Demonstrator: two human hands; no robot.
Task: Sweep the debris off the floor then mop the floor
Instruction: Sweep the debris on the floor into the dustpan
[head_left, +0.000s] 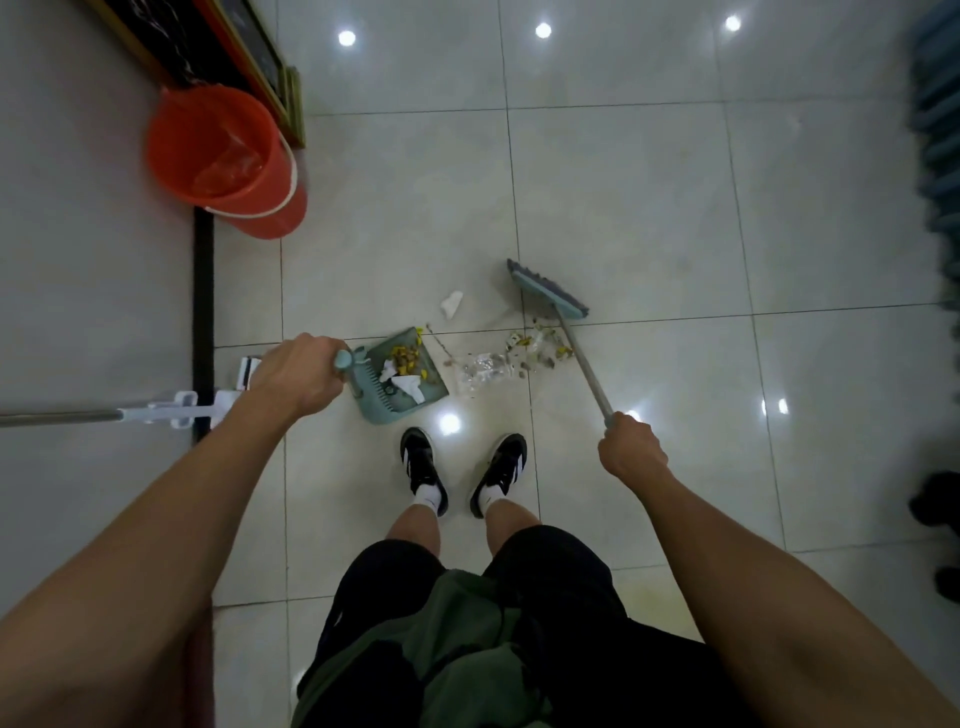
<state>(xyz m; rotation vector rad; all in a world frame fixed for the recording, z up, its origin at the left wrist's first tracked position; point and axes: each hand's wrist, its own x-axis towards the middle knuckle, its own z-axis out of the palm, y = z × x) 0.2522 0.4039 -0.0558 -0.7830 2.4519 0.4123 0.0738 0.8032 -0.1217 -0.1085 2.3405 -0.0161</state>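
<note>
My left hand (298, 376) grips the top of the handle of a teal dustpan (410, 397) that rests on the tiled floor just ahead of my feet. Yellow scraps and white paper lie inside the pan. My right hand (631, 449) grips the grey handle of a teal broom (548, 288), whose head sits on the floor beyond a pile of debris (519, 356). That pile has clear plastic, yellow bits and small crumbs, and lies between pan and broom. A crumpled white tissue (452, 303) lies apart, a little farther away.
An orange bucket (223, 161) with a clear liner stands at the far left by a framed dark board. A white mop (176, 408) with a grey pole lies on the floor at the left, under my left arm. Blurred blue objects (937, 119) line the right edge.
</note>
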